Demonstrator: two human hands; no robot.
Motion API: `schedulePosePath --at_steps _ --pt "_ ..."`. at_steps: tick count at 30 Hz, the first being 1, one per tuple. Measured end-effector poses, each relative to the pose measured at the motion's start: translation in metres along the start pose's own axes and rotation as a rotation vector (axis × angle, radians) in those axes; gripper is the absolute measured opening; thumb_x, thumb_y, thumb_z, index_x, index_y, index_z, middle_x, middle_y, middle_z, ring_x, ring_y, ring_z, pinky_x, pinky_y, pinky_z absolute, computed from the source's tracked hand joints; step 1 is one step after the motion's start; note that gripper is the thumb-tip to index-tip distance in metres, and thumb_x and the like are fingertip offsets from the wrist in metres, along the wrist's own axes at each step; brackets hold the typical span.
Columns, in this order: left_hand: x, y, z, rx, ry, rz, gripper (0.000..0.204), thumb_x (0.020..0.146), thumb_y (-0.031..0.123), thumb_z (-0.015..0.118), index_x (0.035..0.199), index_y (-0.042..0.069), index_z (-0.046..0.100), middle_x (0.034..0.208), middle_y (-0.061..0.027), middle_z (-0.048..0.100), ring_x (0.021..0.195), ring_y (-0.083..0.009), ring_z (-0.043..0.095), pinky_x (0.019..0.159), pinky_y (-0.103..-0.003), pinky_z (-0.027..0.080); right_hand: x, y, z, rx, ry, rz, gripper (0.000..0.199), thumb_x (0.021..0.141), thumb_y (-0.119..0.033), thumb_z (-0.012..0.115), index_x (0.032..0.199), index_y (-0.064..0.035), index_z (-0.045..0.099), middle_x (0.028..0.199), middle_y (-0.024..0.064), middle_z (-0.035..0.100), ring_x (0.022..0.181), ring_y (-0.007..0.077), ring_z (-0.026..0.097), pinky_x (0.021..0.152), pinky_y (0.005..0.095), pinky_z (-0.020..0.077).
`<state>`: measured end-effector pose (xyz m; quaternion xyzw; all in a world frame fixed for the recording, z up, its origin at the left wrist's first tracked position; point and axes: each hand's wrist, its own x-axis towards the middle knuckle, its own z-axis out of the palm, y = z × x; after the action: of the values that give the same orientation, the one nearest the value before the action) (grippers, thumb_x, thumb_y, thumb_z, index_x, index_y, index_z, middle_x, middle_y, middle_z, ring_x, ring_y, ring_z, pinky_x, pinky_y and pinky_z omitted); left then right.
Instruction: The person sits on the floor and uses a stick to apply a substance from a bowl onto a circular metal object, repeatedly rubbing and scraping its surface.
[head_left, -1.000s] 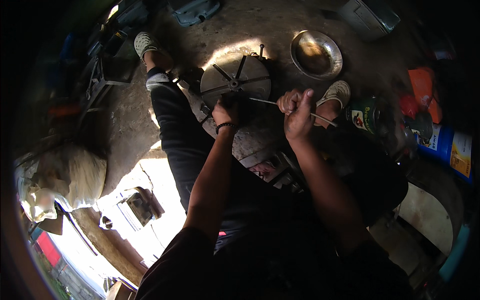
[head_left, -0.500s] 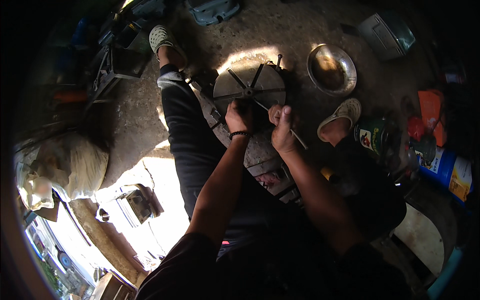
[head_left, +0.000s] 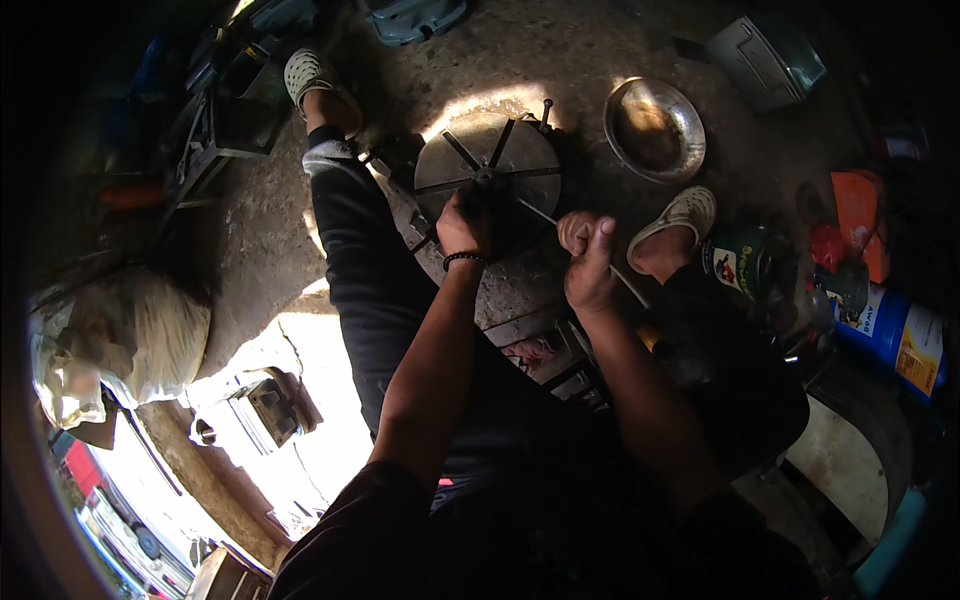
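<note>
A round, slotted metal disc (head_left: pixel 530 160), like a rotary table, lies between my feet. My left hand (head_left: pixel 465 228) is closed at the disc's near side, just below its hub. What its fingers hold is in dark shadow and I cannot make it out. To the right, my right hand (head_left: pixel 589 258) is wrapped round a thin metal rod (head_left: pixel 630 287), thumb up. The rod slants from near the hub down past my right wrist. Shadow hides whether its far end touches anything.
A round metal pan (head_left: pixel 694 130) sits on the floor at the far right. Beyond my right foot stand a dark green container (head_left: pixel 735 265) and a blue container (head_left: pixel 890 335). Plastic bags (head_left: pixel 165 325) lie at left. A small handle (head_left: pixel 546 112) rises behind the disc.
My right hand has moved right, away from the disc's hub, carrying the rod with it. My left hand stays by the hub. The whole view has shifted slightly.
</note>
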<state>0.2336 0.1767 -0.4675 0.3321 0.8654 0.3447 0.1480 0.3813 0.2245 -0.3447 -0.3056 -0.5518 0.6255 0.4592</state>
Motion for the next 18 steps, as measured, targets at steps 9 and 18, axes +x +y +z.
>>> schedulePosePath --at_steps 9,18 --pt "-0.004 -0.010 0.012 -0.032 0.071 -0.104 0.021 0.085 0.022 0.058 0.089 0.003 0.066 0.088 -0.0190 0.066 0.089 -0.0362 0.064 0.077 -0.043 0.051 0.009 0.018 0.020 -0.042 -0.038 0.017 0.055 0.102 -0.046 0.031 0.063 -0.0087 0.026 0.058 -0.0005 0.025 0.053 0.0119 0.025 0.053 0.0290 0.0220" --pt "-0.008 -0.017 0.011 -0.164 -0.014 0.032 0.020 0.079 0.016 0.066 0.094 0.004 0.063 0.095 -0.0174 0.065 0.096 -0.0354 0.061 0.083 -0.041 0.050 -0.011 0.036 0.012 -0.210 -0.186 0.021 0.055 0.100 -0.044 0.037 0.062 -0.0035 0.040 0.056 0.0017 0.033 0.051 0.0139 0.034 0.050 0.0303 0.0262"
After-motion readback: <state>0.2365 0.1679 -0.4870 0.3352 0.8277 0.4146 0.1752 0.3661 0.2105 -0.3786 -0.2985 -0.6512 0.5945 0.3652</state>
